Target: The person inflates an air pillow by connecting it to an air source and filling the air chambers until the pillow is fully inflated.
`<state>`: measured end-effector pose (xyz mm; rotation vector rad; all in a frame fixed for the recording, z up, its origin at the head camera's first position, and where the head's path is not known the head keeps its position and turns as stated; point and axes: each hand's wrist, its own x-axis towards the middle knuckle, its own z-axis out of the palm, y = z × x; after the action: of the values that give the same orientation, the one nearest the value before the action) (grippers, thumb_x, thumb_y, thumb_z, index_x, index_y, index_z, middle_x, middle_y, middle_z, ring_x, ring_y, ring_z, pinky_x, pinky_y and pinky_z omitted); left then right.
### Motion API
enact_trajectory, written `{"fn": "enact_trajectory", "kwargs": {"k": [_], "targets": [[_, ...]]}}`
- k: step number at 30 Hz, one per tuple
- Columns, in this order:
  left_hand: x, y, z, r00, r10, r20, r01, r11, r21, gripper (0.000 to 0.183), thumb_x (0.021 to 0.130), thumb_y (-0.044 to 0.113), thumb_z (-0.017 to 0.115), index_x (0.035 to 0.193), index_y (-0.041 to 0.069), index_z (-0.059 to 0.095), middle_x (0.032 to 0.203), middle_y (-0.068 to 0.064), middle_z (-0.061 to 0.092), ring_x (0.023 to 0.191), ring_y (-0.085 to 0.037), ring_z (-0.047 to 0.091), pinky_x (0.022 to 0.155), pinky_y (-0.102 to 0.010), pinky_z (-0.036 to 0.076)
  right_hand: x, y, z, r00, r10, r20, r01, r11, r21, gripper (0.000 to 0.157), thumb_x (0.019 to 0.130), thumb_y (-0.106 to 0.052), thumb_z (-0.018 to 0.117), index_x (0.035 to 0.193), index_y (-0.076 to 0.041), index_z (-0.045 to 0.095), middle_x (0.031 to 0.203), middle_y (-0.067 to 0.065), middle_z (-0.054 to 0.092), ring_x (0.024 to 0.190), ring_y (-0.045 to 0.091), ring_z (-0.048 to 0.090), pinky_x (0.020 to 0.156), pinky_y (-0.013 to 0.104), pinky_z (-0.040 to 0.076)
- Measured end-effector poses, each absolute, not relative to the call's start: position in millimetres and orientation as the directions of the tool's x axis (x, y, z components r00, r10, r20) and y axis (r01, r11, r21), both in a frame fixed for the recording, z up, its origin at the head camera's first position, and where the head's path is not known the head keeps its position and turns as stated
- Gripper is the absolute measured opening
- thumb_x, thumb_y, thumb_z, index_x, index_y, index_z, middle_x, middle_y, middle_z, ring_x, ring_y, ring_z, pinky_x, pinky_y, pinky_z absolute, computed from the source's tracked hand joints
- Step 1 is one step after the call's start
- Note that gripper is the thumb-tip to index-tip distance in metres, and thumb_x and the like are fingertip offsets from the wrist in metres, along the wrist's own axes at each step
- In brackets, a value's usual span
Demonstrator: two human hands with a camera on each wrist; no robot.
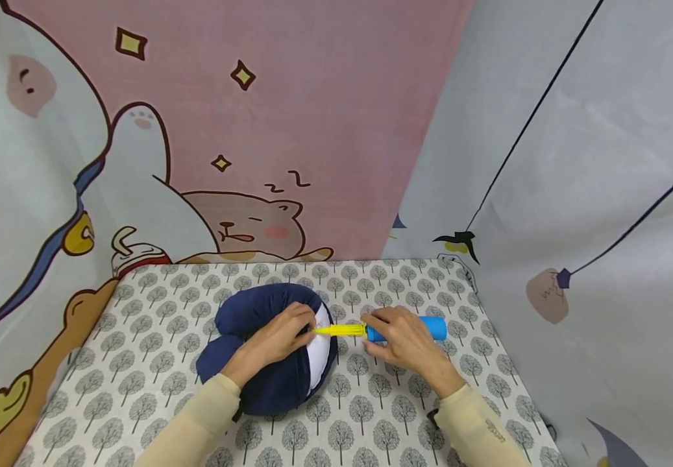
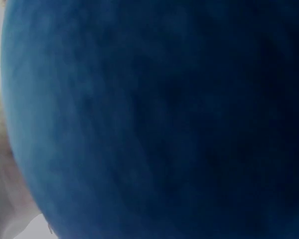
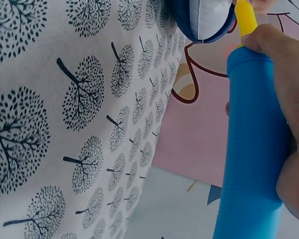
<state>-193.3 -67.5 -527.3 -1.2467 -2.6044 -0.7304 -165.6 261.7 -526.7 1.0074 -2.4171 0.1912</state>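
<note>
A navy U-shaped neck pillow [image 1: 272, 392] lies on the tree-print cloth, its white inner part [image 1: 317, 363] showing along the right side. My left hand [image 1: 278, 337] reaches over the pillow and pinches it at the white part, where the yellow nozzle [image 1: 346, 330] of a hand pump meets it; the fingertips hide the joint. My right hand [image 1: 400, 337] grips the pump's blue barrel [image 3: 251, 144] near the nozzle end, thumb along its top. The pump lies level, pointing left. Dark blue fabric [image 2: 114, 119] of the pillow fills most of the left wrist view.
The table [image 1: 359, 408] is covered with a white tree-print cloth. Behind it hangs a pink curtain [image 1: 324, 130] with cartoon animals, and a pale curtain [image 1: 605, 162] closes off the right side.
</note>
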Motion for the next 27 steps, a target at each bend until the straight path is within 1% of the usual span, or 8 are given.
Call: {"fn": "enact_trajectory", "kwargs": {"k": [6, 10, 13, 15, 17, 19, 22, 27], "targets": [[-194, -68, -527, -0.642, 0.689, 0.337, 0.762, 0.525, 0.379, 0.006, 0.104, 0.008, 0.081, 0.107, 0.007, 0.076, 0.109, -0.008, 0.074, 0.108, -0.023, 0.065, 0.096, -0.041, 0.058, -168, 262, -529, -0.524, -0.647, 0.554, -0.703, 0.696, 0.147, 0.053, 0.085, -0.038, 0.096, 0.130, -0.013, 0.081, 0.120, 0.013, 0.084, 0.103, 0.032, 0.082, 0.094, 0.046, 0.068], [-193, -68, -527, -0.645, 0.688, 0.333, 0.759, 0.525, 0.384, 0.006, 0.104, 0.008, 0.081, 0.107, 0.007, 0.076, 0.109, -0.007, 0.074, 0.108, -0.023, 0.065, 0.097, -0.041, 0.058, -170, 262, -532, -0.465, -0.661, 0.589, -0.698, 0.683, 0.215, 0.051, 0.085, -0.036, 0.095, 0.128, -0.012, 0.082, 0.119, 0.012, 0.084, 0.101, 0.030, 0.081, 0.092, 0.044, 0.068], [-193, -69, -526, -0.649, 0.686, 0.327, 0.755, 0.529, 0.388, 0.006, 0.104, 0.008, 0.081, 0.107, 0.008, 0.076, 0.109, -0.006, 0.073, 0.108, -0.022, 0.064, 0.097, -0.040, 0.058, -171, 261, -534, -0.428, -0.672, 0.605, -0.688, 0.676, 0.265, 0.046, 0.088, -0.034, 0.092, 0.127, -0.011, 0.082, 0.119, 0.011, 0.084, 0.101, 0.029, 0.080, 0.091, 0.042, 0.067], [-193, -70, -526, -0.655, 0.684, 0.322, 0.750, 0.536, 0.387, 0.006, 0.105, 0.009, 0.081, 0.107, 0.008, 0.075, 0.109, -0.005, 0.073, 0.108, -0.021, 0.064, 0.096, -0.040, 0.058, -171, 261, -535, -0.416, -0.675, 0.609, -0.683, 0.674, 0.280, 0.044, 0.090, -0.034, 0.090, 0.127, -0.011, 0.081, 0.119, 0.011, 0.084, 0.101, 0.029, 0.080, 0.090, 0.041, 0.067], [-193, -70, -528, -0.650, 0.682, 0.334, 0.756, 0.537, 0.375, 0.005, 0.105, 0.008, 0.080, 0.106, 0.008, 0.075, 0.108, -0.005, 0.073, 0.106, -0.021, 0.063, 0.096, -0.039, 0.058, -171, 260, -534, -0.426, -0.673, 0.604, -0.682, 0.678, 0.275, 0.043, 0.091, -0.034, 0.088, 0.127, -0.011, 0.081, 0.119, 0.011, 0.084, 0.101, 0.029, 0.080, 0.091, 0.041, 0.067], [-192, -69, -529, -0.641, 0.680, 0.355, 0.766, 0.538, 0.352, 0.005, 0.104, 0.007, 0.080, 0.106, 0.008, 0.075, 0.107, -0.005, 0.073, 0.105, -0.020, 0.063, 0.094, -0.038, 0.059, -170, 260, -532, -0.446, -0.667, 0.597, -0.690, 0.681, 0.245, 0.045, 0.090, -0.035, 0.089, 0.127, -0.011, 0.082, 0.119, 0.012, 0.085, 0.102, 0.029, 0.080, 0.091, 0.043, 0.067], [-191, -68, -531, -0.621, 0.676, 0.398, 0.784, 0.537, 0.311, 0.005, 0.103, 0.005, 0.079, 0.104, 0.008, 0.075, 0.107, -0.005, 0.073, 0.105, -0.021, 0.063, 0.093, -0.037, 0.058, -169, 260, -528, -0.494, -0.652, 0.576, -0.704, 0.688, 0.176, 0.050, 0.086, -0.037, 0.092, 0.127, -0.012, 0.083, 0.118, 0.012, 0.085, 0.102, 0.030, 0.081, 0.092, 0.045, 0.067], [-189, -67, -533, -0.603, 0.670, 0.433, 0.795, 0.549, 0.258, 0.006, 0.103, 0.006, 0.078, 0.102, 0.010, 0.074, 0.106, -0.003, 0.072, 0.107, -0.021, 0.063, 0.094, -0.036, 0.057, -170, 258, -517, -0.579, -0.641, 0.503, -0.710, 0.701, 0.076, 0.050, 0.085, -0.038, 0.091, 0.126, -0.011, 0.084, 0.112, 0.011, 0.086, 0.097, 0.029, 0.082, 0.088, 0.045, 0.068]]}}
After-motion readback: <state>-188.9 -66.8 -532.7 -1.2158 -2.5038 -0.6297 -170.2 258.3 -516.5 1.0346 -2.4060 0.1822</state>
